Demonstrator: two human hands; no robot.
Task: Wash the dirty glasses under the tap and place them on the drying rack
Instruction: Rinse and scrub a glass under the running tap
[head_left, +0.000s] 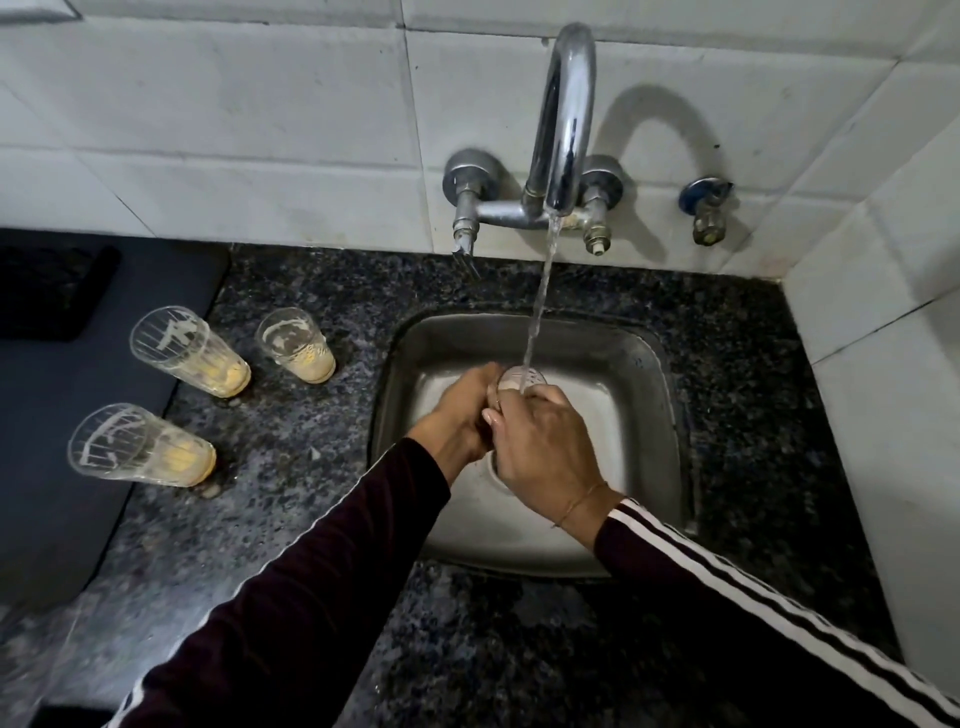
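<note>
Over the steel sink (649, 415), my left hand (462, 415) and my right hand (545, 452) both clasp one clear glass (522, 379). Its mouth faces up under the stream of water falling from the chrome tap (566, 119). My fingers hide most of this glass. Three dirty glasses with yellow residue at the bottom stand on the granite counter to the left: one at the back left (187, 351), one nearer the sink (298, 345), and one in front (137, 447).
A dark mat (78, 415) covers the counter's far left. White tiled walls rise behind the sink and at the right. A small blue-handled valve (709, 208) sticks out of the wall right of the tap. Speckled granite (493, 649) surrounds the sink.
</note>
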